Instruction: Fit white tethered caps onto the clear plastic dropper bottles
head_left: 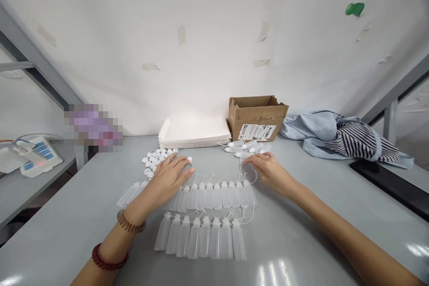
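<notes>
Small clear plastic bottles lie in two rows on the grey table, a far row (214, 195) and a near row (201, 237). My left hand (167, 179) rests flat over the left end of the far row, fingers stretched toward a pile of small white caps (156, 161). My right hand (270, 170) lies at the right end of the far row, fingers spread, close to a loose heap of bottles (246, 146). Neither hand visibly holds anything.
An open cardboard box (256, 116) and a stack of white sheets (194, 132) stand against the wall. Bundled blue and striped clothing (338, 136) lies at the right, beside a black panel (392, 185). A white device (33, 156) sits on the left table.
</notes>
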The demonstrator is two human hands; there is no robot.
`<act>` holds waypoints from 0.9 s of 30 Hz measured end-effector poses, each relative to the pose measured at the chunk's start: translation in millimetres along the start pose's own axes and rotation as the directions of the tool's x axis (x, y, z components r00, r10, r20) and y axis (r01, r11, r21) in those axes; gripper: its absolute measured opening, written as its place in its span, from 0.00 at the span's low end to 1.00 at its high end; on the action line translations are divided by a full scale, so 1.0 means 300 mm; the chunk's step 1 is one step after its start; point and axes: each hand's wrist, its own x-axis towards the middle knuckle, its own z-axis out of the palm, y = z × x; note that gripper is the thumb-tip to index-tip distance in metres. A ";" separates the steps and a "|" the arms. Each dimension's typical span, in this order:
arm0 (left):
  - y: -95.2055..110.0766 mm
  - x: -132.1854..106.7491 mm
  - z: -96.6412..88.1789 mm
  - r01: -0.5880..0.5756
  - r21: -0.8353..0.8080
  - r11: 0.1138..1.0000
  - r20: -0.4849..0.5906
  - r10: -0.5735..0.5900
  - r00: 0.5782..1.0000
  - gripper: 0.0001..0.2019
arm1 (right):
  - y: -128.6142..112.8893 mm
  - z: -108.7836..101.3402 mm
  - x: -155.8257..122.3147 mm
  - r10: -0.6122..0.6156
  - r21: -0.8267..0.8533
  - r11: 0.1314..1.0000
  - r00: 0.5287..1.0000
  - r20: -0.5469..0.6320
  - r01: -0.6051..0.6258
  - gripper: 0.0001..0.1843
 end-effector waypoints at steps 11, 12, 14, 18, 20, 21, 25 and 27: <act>-0.018 0.028 0.019 -0.096 -0.074 0.993 -0.080 0.090 0.993 0.22 | -0.046 -0.036 -0.014 -0.039 0.013 0.999 0.999 -0.001 0.039 0.14; -0.013 0.030 0.018 -0.097 -0.080 0.992 -0.086 0.090 0.992 0.22 | -0.054 -0.047 -0.019 -0.030 0.020 0.999 0.999 0.011 0.030 0.14; -0.001 0.032 0.016 -0.096 -0.083 0.992 -0.084 0.089 0.992 0.21 | -0.072 -0.071 -0.031 0.003 0.043 0.999 0.997 0.073 -0.006 0.12; 0.019 0.038 0.016 -0.107 -0.091 0.990 -0.059 0.101 0.993 0.20 | -0.098 -0.113 -0.054 0.079 0.088 0.990 0.960 0.268 -0.106 0.15; 0.022 0.044 0.018 -0.113 -0.101 0.988 -0.043 0.109 0.993 0.20 | -0.103 -0.126 -0.059 0.098 0.104 0.984 0.933 0.345 -0.141 0.20; 0.022 0.047 0.020 -0.116 -0.108 0.987 -0.035 0.112 0.993 0.20 | -0.104 -0.131 -0.060 0.102 0.113 0.982 0.922 0.374 -0.154 0.22; 0.025 0.056 0.021 -0.114 -0.144 0.983 -0.013 0.113 0.993 0.21 | -0.108 -0.138 -0.059 0.102 0.150 0.971 0.889 0.447 -0.187 0.28; 0.028 0.056 0.018 -0.099 -0.169 0.981 -0.010 0.099 0.995 0.22 | -0.112 -0.137 -0.059 0.099 0.154 0.969 0.876 0.473 -0.193 0.32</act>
